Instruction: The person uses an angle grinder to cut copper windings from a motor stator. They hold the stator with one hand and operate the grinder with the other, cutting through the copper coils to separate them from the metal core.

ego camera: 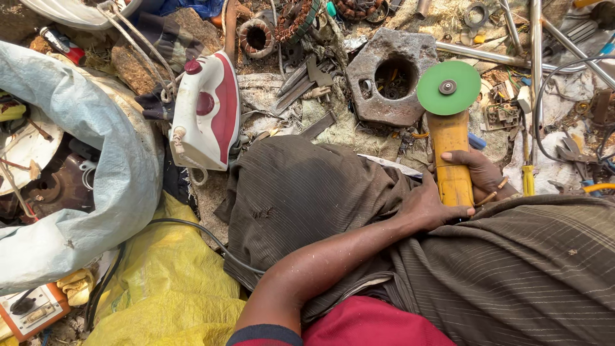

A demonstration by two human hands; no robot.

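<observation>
Yellow angle grinder point(451, 160) lies lengthwise away from the body, green disc point(448, 88) farthest; left hand point(428, 206) and right hand point(477, 172) clasp its rear body from either side.

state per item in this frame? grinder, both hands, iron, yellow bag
angle grinder: held in both hands, green disc up and away from the body
left hand: gripping the rear of the grinder body
right hand: wrapped around the grinder's side
clothes iron: lying on the ground, untouched
yellow bag: crumpled, on the ground
</observation>
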